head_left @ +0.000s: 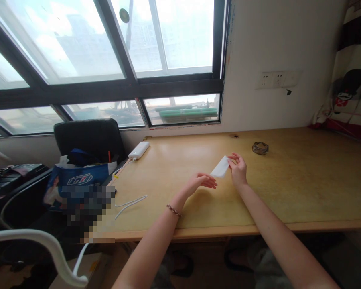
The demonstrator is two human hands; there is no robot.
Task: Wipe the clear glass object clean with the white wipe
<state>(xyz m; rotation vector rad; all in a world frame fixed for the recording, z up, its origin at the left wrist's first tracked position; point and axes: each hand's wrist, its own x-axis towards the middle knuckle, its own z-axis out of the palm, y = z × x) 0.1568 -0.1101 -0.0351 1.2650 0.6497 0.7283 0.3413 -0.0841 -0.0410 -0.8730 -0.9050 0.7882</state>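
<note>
Over the middle of a wooden desk (289,184), both my hands hold a small folded white paper (220,167). My right hand (237,168) pinches its upper right end between thumb and fingers. My left hand (202,181), with a braided bracelet on the wrist, has its fingertips at the paper's lower left end. The paper is tilted, a little above the desk top.
A white power bank (138,150) with a white cable (129,202) lies at the desk's left. A small dark ring-shaped object (260,147) sits at the back right. A blue bag (78,180) on a black chair (88,138) stands at the left. Wall sockets (276,79) are above.
</note>
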